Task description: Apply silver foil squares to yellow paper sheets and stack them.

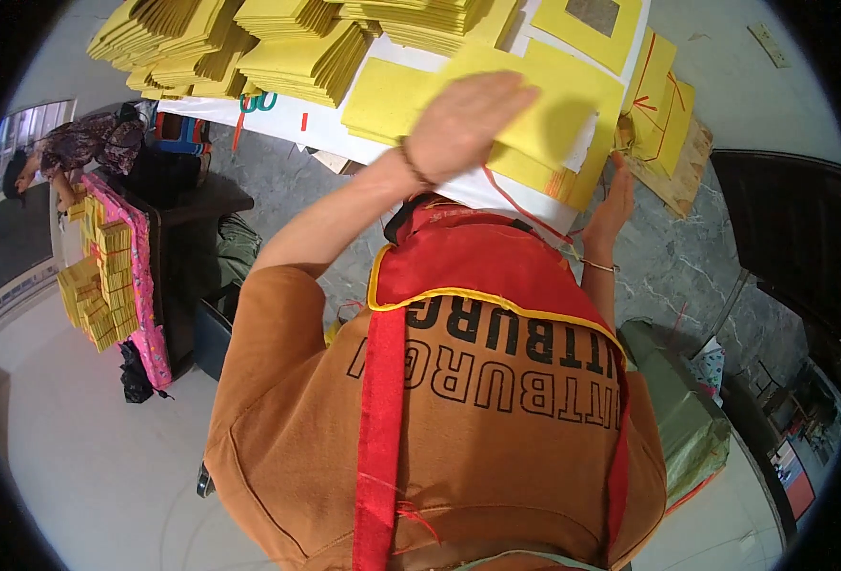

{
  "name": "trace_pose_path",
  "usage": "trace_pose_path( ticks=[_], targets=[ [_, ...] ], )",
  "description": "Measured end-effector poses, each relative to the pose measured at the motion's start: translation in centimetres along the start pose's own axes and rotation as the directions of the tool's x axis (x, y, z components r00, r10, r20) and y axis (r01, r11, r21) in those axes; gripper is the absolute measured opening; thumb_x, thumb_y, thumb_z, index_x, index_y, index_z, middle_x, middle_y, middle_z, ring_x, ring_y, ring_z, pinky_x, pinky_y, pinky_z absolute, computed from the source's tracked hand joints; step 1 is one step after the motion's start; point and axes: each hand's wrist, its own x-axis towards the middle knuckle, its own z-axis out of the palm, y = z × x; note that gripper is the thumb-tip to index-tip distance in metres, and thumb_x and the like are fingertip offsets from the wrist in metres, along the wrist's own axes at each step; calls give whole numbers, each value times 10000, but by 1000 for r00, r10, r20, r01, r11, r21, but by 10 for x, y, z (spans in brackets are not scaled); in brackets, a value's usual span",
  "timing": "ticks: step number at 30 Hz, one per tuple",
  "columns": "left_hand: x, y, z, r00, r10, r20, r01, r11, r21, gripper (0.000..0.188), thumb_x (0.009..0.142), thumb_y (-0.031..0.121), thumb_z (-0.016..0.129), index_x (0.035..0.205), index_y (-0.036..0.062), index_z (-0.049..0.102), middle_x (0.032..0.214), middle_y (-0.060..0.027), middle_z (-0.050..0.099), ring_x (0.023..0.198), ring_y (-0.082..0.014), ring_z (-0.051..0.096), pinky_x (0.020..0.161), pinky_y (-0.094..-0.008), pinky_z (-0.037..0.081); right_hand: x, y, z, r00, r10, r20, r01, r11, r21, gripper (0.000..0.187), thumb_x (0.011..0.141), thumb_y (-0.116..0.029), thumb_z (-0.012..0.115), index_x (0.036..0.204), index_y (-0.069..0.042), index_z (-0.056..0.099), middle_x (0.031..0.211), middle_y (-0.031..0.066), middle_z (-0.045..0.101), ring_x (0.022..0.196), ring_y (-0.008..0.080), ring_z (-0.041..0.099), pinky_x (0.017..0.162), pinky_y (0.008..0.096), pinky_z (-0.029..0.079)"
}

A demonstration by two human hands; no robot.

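My left hand (468,124) is slightly blurred and lies with outstretched fingers on a yellow paper sheet (563,114). This sheet rests over other yellow sheets (382,100) near the front edge of the white-topped table (292,116). By the right corner of the papers, my right hand (613,205) stands edge-on, its fingers stretched upward; the frame does not show whether they touch the papers. A red cord (525,211) runs from under the papers past the table edge toward my right wrist. A bundle of yellow paper (663,119) tied with red string lies just beyond that hand.
Folded yellow paper stacks (306,62) fill the far left of the table. Teal-handled scissors (258,102) lie at its edge. At the far left, another person (87,147) bends over a pink-covered table (154,352) with yellow bundles. A green sack (677,428) stands at my right.
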Motion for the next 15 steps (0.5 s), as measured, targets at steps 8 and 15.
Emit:
trace_pose_path(
  ticks=[8, 15],
  targets=[
    [-98, -73, -15, 958, -188, 218, 110, 938, 329, 491, 747, 40, 507, 1232, 114, 490, 1193, -114, 538, 1113, -258, 505, 939, -408, 385, 1, 16, -1, 998, -9, 60, 12, 998, -62, 280, 917, -140, 483, 1144, 14, 540, 1156, 80, 538, 1036, 157, 505, 896, 262, 389],
    [-111, -80, -12, 938, -157, 309, 59, 951, 303, 571, 714, 7, 516, 1268, 137, 471, 1245, -104, 506, 1146, -258, 479, 956, -390, 373, -3, 17, -1, 996, -68, 58, 76, 986, -150, 262, 887, -105, 519, 1118, 12, 558, 1178, 99, 534, 1094, 187, 491, 930, 278, 370]
  ],
)
